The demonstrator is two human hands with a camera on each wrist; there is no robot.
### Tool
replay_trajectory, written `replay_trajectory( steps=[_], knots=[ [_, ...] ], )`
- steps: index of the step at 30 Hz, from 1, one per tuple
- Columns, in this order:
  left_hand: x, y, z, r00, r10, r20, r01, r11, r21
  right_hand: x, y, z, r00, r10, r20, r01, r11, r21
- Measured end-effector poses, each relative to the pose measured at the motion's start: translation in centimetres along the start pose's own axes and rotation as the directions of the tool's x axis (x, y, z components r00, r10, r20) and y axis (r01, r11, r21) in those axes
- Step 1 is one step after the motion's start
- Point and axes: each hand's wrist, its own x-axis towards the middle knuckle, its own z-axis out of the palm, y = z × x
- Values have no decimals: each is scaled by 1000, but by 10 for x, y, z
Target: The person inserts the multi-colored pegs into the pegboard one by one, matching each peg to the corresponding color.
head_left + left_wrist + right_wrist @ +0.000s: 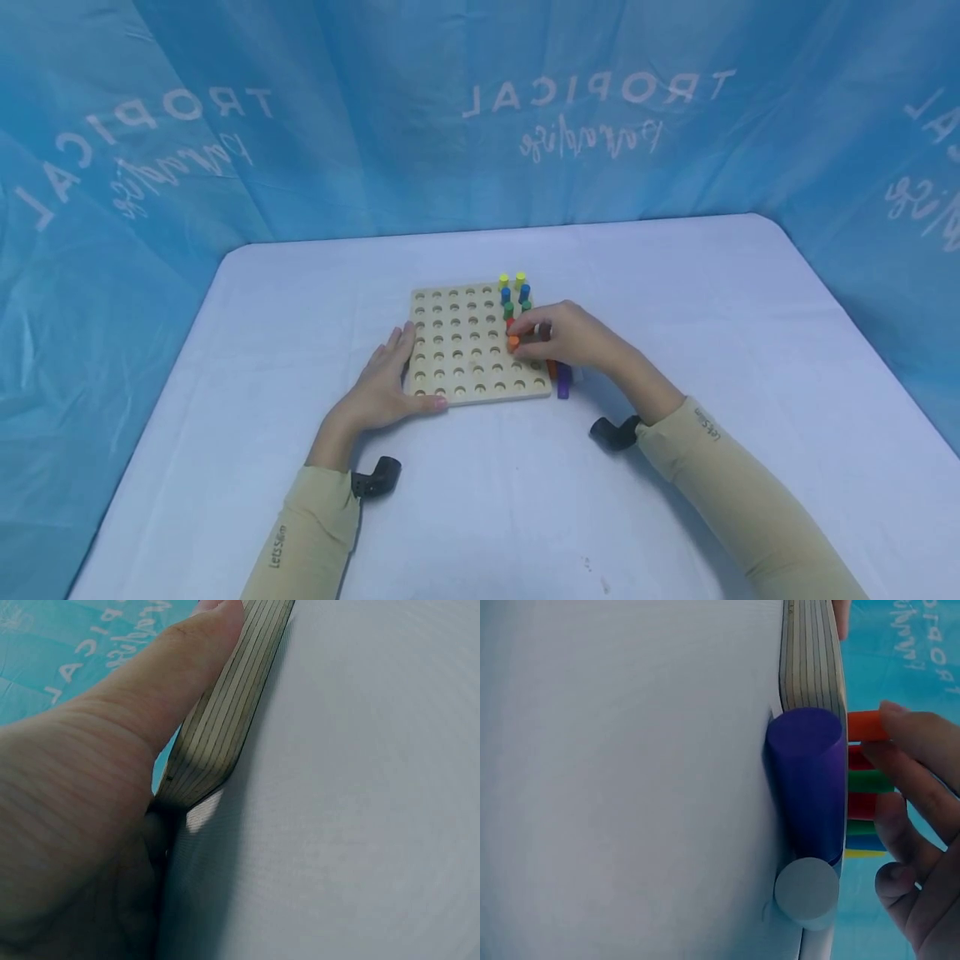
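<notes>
A wooden pegboard (480,400) with rows of round holes lies flat on the table. My left hand (378,392) braces its near left corner, fingers along the left side and thumb on the layered front edge (217,735). Between thumb and fingertips of my right hand (573,335) is an orange peg (513,343), upright at the board's surface. Behind it stand a red peg (510,323), green pegs (508,311), blue pegs (506,297) and yellow pegs (504,282) in two columns at the right side. The right hand partly hides the nearer part of the right column.
Loose pegs lie along the board's right edge, among them a purple peg (810,795) and a white peg (807,892). A white cloth covers the table (480,500). Blue printed curtains (420,125) hang behind and at both sides.
</notes>
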Motion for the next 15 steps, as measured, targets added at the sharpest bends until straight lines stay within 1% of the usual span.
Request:
replay_trajectory(
  steps=[4, 7, 10, 12, 15],
  knots=[
    [1, 1, -1, 1000, 2, 0, -2, 1000, 1, -4, 3, -4, 997, -32, -73, 36, 998, 46],
    [1, 2, -1, 1000, 9, -1, -9, 1000, 4, -8, 6, -9, 991, -32, -133, 38, 998, 42],
    [1, 3, -1, 1000, 10, -2, -10, 1000, 10, -12, 11, -13, 987, 2, -161, 4, 999, 33],
    [1, 2, -1, 1000, 14, -1, -14, 1000, 15, -15, 15, -15, 985, 35, -166, -30, 999, 34],
    [1, 1, 0, 1000, 4, 0, -4, 1000, 16, -19, 21, -18, 984, 69, -166, -64, 997, 35]
  ],
)
